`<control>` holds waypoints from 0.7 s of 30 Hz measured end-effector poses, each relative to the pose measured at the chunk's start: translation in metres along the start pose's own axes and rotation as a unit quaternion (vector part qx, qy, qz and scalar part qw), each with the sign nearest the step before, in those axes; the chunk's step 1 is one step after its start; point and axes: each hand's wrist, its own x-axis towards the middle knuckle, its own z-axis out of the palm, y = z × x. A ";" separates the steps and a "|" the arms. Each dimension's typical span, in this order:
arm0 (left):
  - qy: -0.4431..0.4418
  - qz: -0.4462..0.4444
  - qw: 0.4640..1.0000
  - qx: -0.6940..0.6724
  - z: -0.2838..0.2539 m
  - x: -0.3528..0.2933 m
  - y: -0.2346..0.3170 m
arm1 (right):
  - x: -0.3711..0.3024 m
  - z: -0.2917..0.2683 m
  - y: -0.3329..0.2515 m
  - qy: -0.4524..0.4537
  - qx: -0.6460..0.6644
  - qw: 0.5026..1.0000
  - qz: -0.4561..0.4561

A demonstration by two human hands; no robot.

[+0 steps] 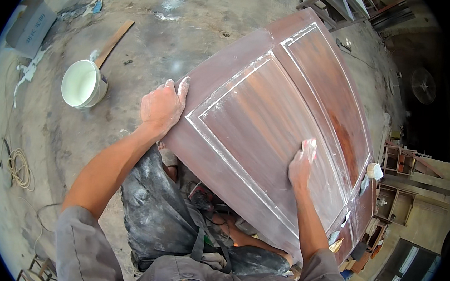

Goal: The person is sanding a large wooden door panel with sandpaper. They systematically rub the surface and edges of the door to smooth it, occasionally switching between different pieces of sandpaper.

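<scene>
A big wooden door [285,119] lies flat in front of the person, over their knees, with the grey floor [50,142] under it. The door is reddish brown and has long sunken panels. White powdery lines run along the panel edges. The wood grain shows in stripes, and one patch near the far right side looks darker orange.

The left hand [161,106] rests on the left edge of the door. Its fingers lie close together and curl over the edge, and white dust covers the fingertips. The right hand [301,165] presses down on the middle panel. It holds a small pink and white pad [309,145] under its fingers, which are bent over it.

A small white lump [375,171] sits at the right edge of the door.

On the floor to the left stands a round white bucket [84,83] with pale stuff inside. A flat wooden stick [114,42] lies just behind it. Farther off, near the top left, is a grey cardboard box [30,25] with dark print on its side. A coil of pale rope [19,166] lies at the far left. Wooden frames [398,191] stand at the right.
</scene>
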 end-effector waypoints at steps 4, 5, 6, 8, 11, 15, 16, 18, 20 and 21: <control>-0.015 0.016 1.000 -0.006 -0.002 0.004 0.016 | 0.136 0.044 -0.206 0.036 -0.001 0.984 -0.173; -0.023 0.011 1.000 0.000 -0.005 0.004 0.014 | 0.133 0.041 -0.206 0.017 0.017 0.980 -0.196; -0.018 0.014 1.000 0.000 -0.005 0.005 0.011 | 0.131 0.035 -0.201 0.001 0.032 0.976 -0.215; -0.009 0.014 1.000 -0.005 -0.001 0.006 0.005 | 0.106 0.020 -0.162 -0.016 0.045 0.975 -0.216; 0.008 -0.003 1.000 -0.009 -0.008 0.001 -0.006 | -0.014 -0.018 -0.027 -0.017 0.016 0.994 -0.110; -0.008 -0.004 1.000 -0.011 -0.001 0.001 0.000 | -0.104 -0.054 0.077 -0.037 -0.016 0.992 0.116; -0.002 -0.002 1.000 -0.007 0.000 0.000 -0.001 | -0.103 -0.051 0.076 -0.044 -0.010 0.987 0.155; 0.013 0.008 1.000 0.000 0.002 0.000 -0.001 | -0.025 -0.010 -0.045 -0.003 -0.008 0.999 -0.053; -0.011 0.013 1.000 -0.007 0.001 0.002 0.011 | 0.054 0.024 -0.161 0.030 0.056 0.988 -0.138; -0.019 0.011 1.000 -0.005 -0.002 0.004 0.014 | 0.083 0.036 -0.204 0.021 0.011 0.984 -0.175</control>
